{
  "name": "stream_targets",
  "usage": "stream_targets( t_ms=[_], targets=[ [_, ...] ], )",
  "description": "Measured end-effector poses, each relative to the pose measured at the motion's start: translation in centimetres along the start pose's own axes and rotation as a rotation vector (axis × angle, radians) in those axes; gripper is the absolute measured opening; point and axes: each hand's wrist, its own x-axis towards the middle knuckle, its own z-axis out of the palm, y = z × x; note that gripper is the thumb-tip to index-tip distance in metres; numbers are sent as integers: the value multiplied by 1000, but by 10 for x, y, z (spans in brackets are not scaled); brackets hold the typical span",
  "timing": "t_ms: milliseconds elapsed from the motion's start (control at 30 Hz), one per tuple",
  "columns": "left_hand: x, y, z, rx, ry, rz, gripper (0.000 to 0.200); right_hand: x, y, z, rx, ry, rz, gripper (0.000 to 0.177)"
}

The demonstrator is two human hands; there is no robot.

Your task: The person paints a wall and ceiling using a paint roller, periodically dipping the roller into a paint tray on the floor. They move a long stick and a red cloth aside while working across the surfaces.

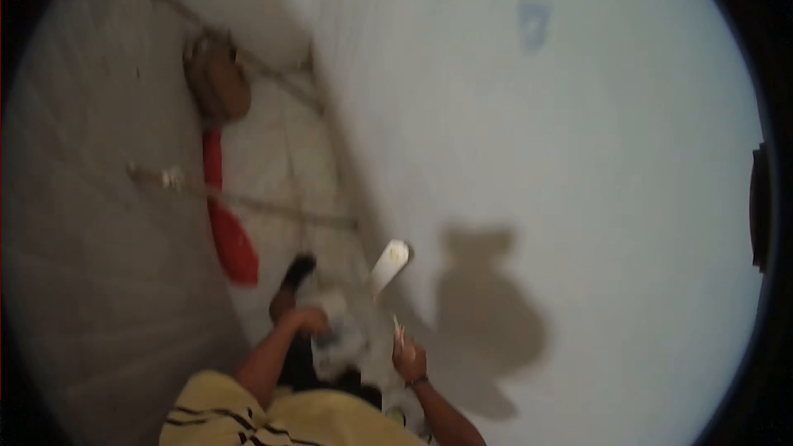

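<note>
My right hand [410,359], with a dark band at the wrist, is closed around a thin, pale, stick-like thing [399,332] that points up. It is close to the white wall [628,198]. Just above it, a flat white strip [390,266] with a cut-off end stands out from the wall. My left hand [312,320] looks curled, its fingers blurred; what it grips, if anything, does not show. Beside and below it is a blurred whitish thing with a bluish patch [337,332].
Two thin poles [268,73] [264,206] span the narrow space between the walls. A brown bag [219,81] hangs at the upper one, with a long red thing [231,239] below. My dark shoe [301,266] is on the pale tiled floor [277,149]. A blue mark [534,25] is on the wall.
</note>
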Motion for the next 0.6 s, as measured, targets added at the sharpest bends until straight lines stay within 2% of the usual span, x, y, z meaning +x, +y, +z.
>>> stream_targets(
  t_ms=[33, 67, 100, 200, 267, 333, 400, 500, 567, 600],
  targets=[
    [26, -19, 20, -152, 304, -53, 49, 3, -20, -20, 74, -139, 187, 33],
    [63, -47, 49, -272, 676, -63, 52, 4, 0, 5, 17, -188, 203, 35],
    [56, -42, 57, -325, 752, -144, 54, -6, 20, 32, -43, -233, 214, 37],
    [84, -71, 88, -376, 1005, -68, 52, -2, 12, 45, 77, -302, 288, 37],
    [86, -83, 87, -404, 1039, -100, 51, 4, 11, 74, 176, -361, 329, 38],
    [134, -90, 118, -484, 1277, 17, 52, -11, 51, 137, 184, -392, 265, 37],
    [136, -90, 115, -469, 1284, 18, 53, -2, 53, 163, 201, -409, 213, 36],
    [152, -85, 118, -451, 1280, 21, 54, 8, 55, 201, 153, -517, 288, 39],
    [157, -85, 123, -454, 1243, 7, 55, 16, 50, 227, 271, -747, 658, 42],
    [152, -81, 117, -510, 1120, -42, 55, 11, 54, 239, 275, -769, 663, 42]
  ],
)
